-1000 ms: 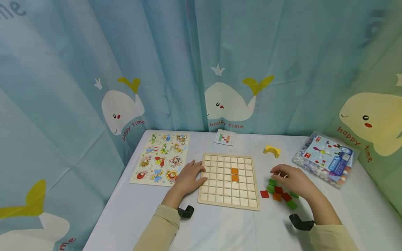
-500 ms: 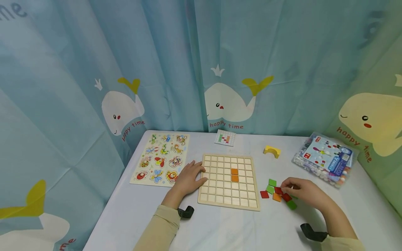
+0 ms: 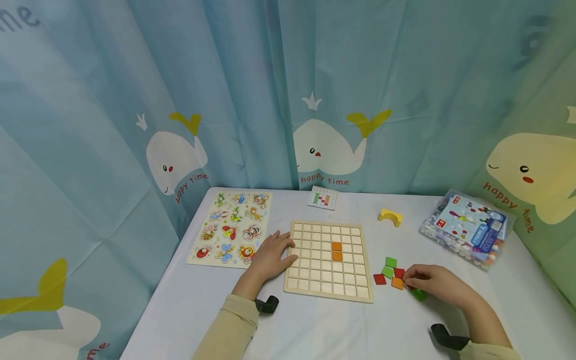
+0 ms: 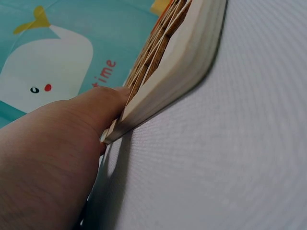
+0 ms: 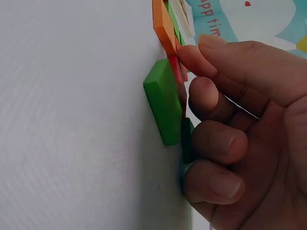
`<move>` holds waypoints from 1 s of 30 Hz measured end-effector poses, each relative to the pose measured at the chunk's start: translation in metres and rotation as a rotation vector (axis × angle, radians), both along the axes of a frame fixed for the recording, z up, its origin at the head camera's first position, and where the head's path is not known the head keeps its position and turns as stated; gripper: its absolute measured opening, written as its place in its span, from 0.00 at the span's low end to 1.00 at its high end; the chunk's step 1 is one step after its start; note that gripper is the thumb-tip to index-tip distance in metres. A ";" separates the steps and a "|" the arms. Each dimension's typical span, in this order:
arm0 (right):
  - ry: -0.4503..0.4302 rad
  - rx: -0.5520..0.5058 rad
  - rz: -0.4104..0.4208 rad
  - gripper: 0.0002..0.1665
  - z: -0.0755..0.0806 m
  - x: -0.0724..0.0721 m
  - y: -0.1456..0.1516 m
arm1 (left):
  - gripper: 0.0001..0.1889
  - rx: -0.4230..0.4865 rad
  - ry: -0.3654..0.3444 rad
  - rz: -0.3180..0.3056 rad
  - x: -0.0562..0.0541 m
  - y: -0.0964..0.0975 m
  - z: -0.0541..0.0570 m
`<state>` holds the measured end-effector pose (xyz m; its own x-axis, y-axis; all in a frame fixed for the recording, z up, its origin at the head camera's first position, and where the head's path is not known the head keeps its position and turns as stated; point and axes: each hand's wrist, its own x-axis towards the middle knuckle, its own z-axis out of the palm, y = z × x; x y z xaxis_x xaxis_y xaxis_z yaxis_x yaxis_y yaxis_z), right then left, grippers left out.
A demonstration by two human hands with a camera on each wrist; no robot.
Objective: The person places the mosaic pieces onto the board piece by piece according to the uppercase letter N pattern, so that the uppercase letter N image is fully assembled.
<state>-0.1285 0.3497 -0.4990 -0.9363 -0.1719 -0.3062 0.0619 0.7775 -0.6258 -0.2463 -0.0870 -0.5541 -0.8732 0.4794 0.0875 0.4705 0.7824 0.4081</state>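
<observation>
My left hand point(image 3: 270, 256) rests at the left edge of a wooden grid board point(image 3: 315, 265), its thumb touching the frame point(image 4: 158, 91). Two orange tiles point(image 3: 337, 256) lie in cells right of the board's middle. Right of the board, my right hand point(image 3: 435, 283) is low over loose square tiles, fingers loosely curled. Its index fingertip point(image 5: 189, 56) is right at a red tile point(image 5: 175, 69) partly hidden beneath it. A green tile point(image 5: 164, 103) leans beside that one, and a dark green tile point(image 5: 187, 141) shows under the other fingers. An orange tile point(image 3: 397, 283) lies just left of the fingertips.
A pattern card point(image 3: 323, 198) lies behind the board. An insect picture puzzle point(image 3: 216, 235) is at the left. A yellow arch block point(image 3: 390, 217) and a clear plastic box of parts point(image 3: 468, 225) stand at the back right. Curtains point(image 3: 252, 100) surround the table.
My right hand has moved right and toward me, from above the back green tiles to a red tile at the front of the pile. My left hand has stayed put.
</observation>
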 end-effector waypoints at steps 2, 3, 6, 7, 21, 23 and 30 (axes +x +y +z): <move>-0.008 0.004 -0.008 0.13 0.000 0.000 0.000 | 0.19 0.001 0.001 0.000 0.000 0.000 0.000; -0.014 0.004 -0.010 0.13 -0.001 0.000 0.000 | 0.19 0.000 0.002 0.000 0.000 0.000 0.000; -0.031 0.012 -0.008 0.14 -0.001 -0.001 0.001 | 0.19 0.001 0.004 0.000 0.000 0.000 0.000; -0.036 0.014 -0.010 0.14 -0.001 -0.001 0.001 | 0.19 0.000 0.005 0.000 0.000 0.000 0.000; 0.037 0.010 0.038 0.14 0.001 0.000 -0.007 | 0.19 -0.002 0.003 0.002 0.000 0.000 0.000; 0.042 0.007 0.047 0.14 0.001 0.000 -0.008 | 0.19 -0.001 0.004 0.000 0.000 0.000 0.000; 0.060 0.034 0.055 0.16 -0.001 -0.002 -0.012 | 0.18 -0.006 0.005 -0.003 -0.001 -0.001 0.000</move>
<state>-0.1303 0.3378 -0.5005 -0.9425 -0.2140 -0.2568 -0.0179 0.7994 -0.6006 -0.2471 -0.0877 -0.5541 -0.8713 0.4826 0.0890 0.4749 0.7834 0.4010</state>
